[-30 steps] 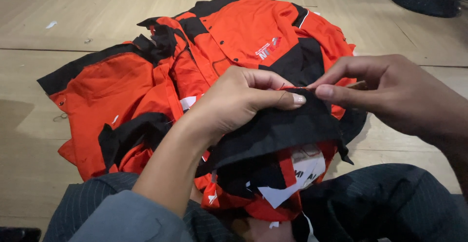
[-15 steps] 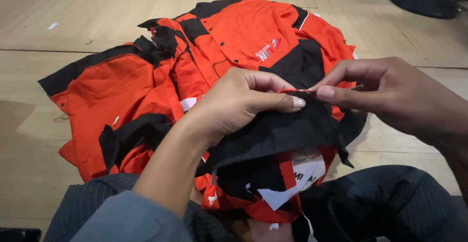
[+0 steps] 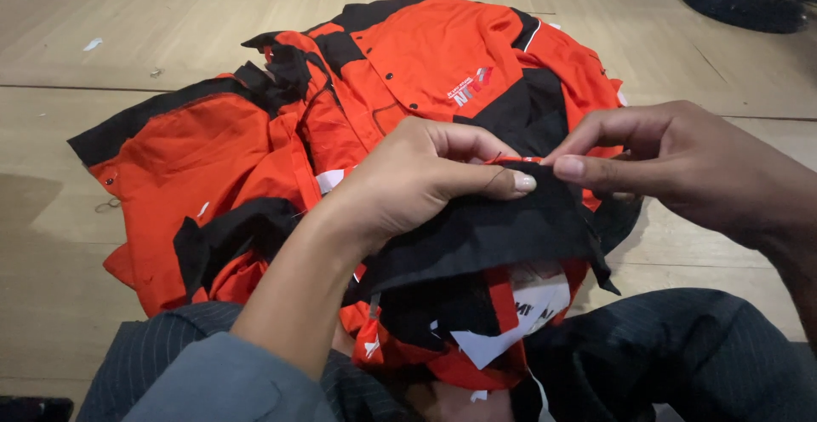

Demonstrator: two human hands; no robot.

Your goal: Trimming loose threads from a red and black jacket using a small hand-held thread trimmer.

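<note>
The reference landmark is the heap of orange and black fabric jackets point(image 3: 408, 107) spread on the pale wooden floor point(image 3: 170, 14).

Left hand point(image 3: 417, 179): closed in a pinch. The thumb lies flat along the upper edge of a black fabric panel point(image 3: 485, 235), with the curled fingers behind it. This grip appears to keep the edge taut and level, so that the seam line is presented upward toward the camera.

Right hand point(image 3: 681, 162): closed, thumb and forefinger pressed together at the same edge, touching the left thumb tip. A short red thread or trim point(image 3: 511, 160) shows at the point where the two hands meet. It cannot be determined whether the right fingers hold a needle or other tool; the item is too small to resolve.

Position of the work: the black fabric panel sits at the near side of the heap, raised above it and draped over the person's lap. Below the panel hang orange fabric and a white label piece point(image 3: 519, 320).

Support: the dark pinstriped trouser legs point(image 3: 681, 354) lie at the near edge of the heap, under the draped fabric. The lap appears to carry the garment's weight, leaving both hands free for the fine pinch.

Far side of the heap, to the right: a dark round base point(image 3: 740, 1) stands on the floor, well apart.
</note>
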